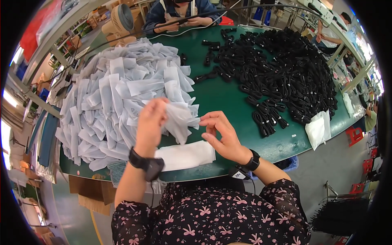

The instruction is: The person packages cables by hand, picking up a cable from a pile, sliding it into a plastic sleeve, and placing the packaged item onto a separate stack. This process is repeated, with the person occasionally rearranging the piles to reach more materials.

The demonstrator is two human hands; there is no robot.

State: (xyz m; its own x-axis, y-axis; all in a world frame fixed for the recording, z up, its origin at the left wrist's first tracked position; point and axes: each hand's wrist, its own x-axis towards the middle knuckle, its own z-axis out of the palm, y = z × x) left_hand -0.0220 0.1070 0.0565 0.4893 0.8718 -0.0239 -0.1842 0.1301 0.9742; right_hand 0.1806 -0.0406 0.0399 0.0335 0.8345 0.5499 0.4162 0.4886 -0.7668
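Your left hand (150,119) has its fingers closed on a thin white bag (179,121), held up near the white stack (185,156). Your right hand (223,136) is beside it, thumb and fingers apart. Black cords (281,69) lie farther right

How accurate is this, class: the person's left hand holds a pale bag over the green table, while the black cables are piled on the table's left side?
One detail is wrong: the head view shows the black cables piled on the table's right side. The person's left hand does hold a pale bag over the green table.
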